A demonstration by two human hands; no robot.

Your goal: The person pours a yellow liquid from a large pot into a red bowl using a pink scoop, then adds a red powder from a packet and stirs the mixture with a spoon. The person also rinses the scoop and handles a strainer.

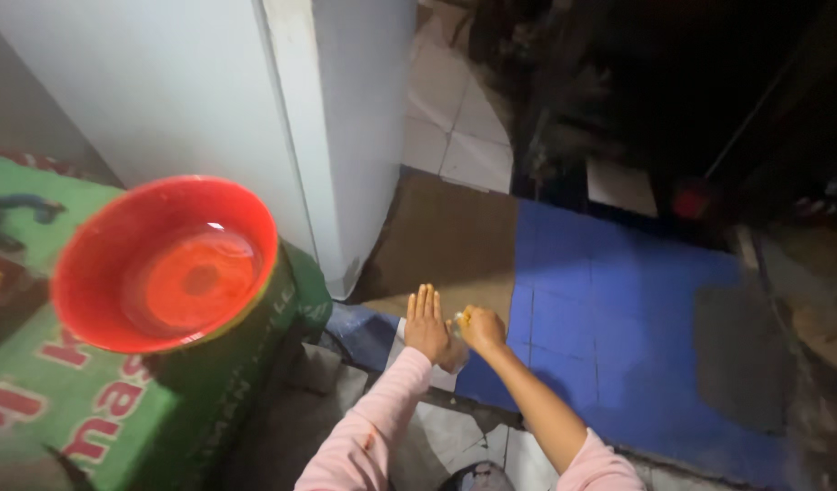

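Observation:
My left hand [426,323] lies flat, fingers together, on the floor where a brown cardboard sheet [446,238] meets a pale cloth or paper piece [444,364]. Right beside it my right hand [481,328] is closed around a small yellowish object [466,316] that I cannot identify, pressed down near the edge of the blue floor mat [609,318]. Both arms wear pink sleeves.
A red bowl [164,264] holding water sits on a green box [118,400] at the left. A white appliance or cabinet [255,109] stands behind it. Pale floor tiles [455,118] lie beyond the cardboard. The right and upper right are dark and cluttered.

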